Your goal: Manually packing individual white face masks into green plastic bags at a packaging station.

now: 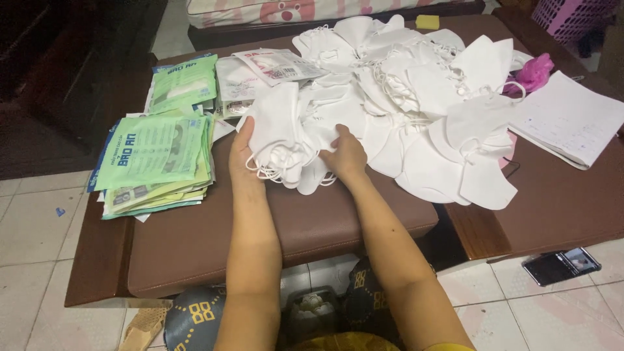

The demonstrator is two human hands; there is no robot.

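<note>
My left hand (242, 153) and right hand (344, 156) grip a bunch of white masks (286, 140), seemingly stacked, beside green packets (156, 156).

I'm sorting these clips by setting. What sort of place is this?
Probably a home used for piecework: a brown cushioned bench on tiled floor, heaped white face masks, and green packets.
</note>
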